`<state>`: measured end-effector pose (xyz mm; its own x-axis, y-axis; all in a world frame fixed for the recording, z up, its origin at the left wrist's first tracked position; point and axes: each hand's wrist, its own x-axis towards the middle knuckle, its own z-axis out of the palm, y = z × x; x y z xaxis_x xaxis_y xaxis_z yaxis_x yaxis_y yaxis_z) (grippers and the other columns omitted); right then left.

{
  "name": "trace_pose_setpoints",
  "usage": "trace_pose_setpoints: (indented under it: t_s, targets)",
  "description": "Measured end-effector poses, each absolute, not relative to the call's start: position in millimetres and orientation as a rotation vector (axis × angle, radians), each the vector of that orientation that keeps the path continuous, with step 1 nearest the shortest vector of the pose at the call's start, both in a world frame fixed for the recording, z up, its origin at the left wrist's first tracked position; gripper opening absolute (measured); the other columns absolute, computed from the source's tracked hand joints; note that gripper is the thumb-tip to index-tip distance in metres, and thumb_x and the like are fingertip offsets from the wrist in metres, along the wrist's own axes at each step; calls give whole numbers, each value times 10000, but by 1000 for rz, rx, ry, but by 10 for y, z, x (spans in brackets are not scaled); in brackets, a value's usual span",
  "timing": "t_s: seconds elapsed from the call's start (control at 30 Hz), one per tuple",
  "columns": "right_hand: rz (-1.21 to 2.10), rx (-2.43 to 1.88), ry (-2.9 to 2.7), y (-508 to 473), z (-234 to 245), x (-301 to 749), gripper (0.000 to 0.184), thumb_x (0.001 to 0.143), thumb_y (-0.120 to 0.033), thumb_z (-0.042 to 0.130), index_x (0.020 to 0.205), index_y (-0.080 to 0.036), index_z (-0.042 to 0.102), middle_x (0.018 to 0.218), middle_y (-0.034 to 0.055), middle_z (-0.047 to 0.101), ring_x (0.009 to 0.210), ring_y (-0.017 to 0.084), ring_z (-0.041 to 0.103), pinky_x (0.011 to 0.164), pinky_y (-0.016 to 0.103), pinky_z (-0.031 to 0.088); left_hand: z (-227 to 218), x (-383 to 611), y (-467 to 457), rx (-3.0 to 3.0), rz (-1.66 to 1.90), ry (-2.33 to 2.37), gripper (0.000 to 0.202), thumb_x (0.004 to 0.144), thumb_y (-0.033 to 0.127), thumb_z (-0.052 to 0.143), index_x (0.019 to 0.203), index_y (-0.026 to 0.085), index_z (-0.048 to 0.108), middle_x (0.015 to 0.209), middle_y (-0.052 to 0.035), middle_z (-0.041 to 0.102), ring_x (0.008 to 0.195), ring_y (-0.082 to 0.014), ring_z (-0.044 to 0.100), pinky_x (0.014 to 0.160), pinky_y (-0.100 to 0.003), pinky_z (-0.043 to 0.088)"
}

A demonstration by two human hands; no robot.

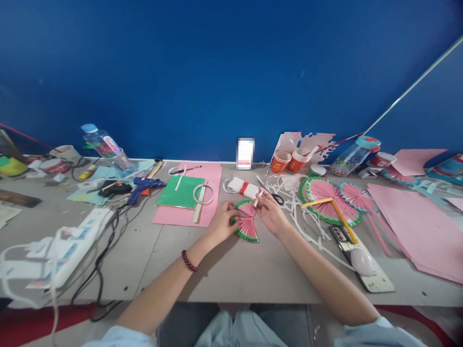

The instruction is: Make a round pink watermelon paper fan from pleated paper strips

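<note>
A small pleated paper fan, pink with a green rim like a watermelon slice, lies on the grey table in front of me. My left hand is closed, pinching the fan at its waist. My right hand is closed too, pinching a small white strip just above the fan's upper half. A red bead bracelet sits on my left wrist.
Finished watermelon fans with yellow sticks lie to the right among white paper strips, pink sheets and a phone. Paper cups, green and pink paper with a tape ring, a blue glue gun and a power strip sit elsewhere.
</note>
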<state>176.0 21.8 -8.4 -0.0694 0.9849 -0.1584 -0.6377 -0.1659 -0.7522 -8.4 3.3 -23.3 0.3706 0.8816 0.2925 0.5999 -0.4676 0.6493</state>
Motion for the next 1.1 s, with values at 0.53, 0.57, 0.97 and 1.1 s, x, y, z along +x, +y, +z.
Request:
trace_pose_setpoints:
  t_s: [0.53, 0.57, 0.97, 1.1]
  targets:
    - [1511, -789, -659, 296, -86, 1844, 336, 634, -201, 719, 937, -282, 600, 780, -66, 616, 706, 89, 579, 667, 224, 465, -278, -184, 131, 2274, 829, 1337, 173, 825, 158, 510, 824, 190, 681, 872, -64, 618, 867, -198, 565, 782, -331, 438]
    - [1492, -790, -666, 303, -81, 1854, 342, 632, -198, 716, 942, -286, 601, 774, -67, 605, 700, 90, 574, 668, 228, 466, -269, -192, 132, 2227, 839, 1321, 169, 824, 159, 511, 822, 192, 677, 881, -60, 625, 863, -194, 572, 785, -327, 441]
    - [1427, -778, -591, 430, -33, 2044, 337, 611, -181, 726, 914, -281, 616, 736, -65, 576, 669, 88, 556, 705, 255, 488, -44, -209, 113, 2001, 980, 1089, 171, 837, 186, 496, 905, 195, 652, 942, -60, 657, 874, -177, 601, 775, -310, 485]
    - [1429, -759, -630, 459, -19, 2111, 334, 624, -195, 722, 931, -278, 619, 756, -61, 585, 689, 85, 564, 743, 258, 487, 65, -200, 53, 1953, 995, 1046, 218, 839, 210, 503, 1009, 215, 639, 966, -56, 666, 870, -171, 607, 776, -307, 493]
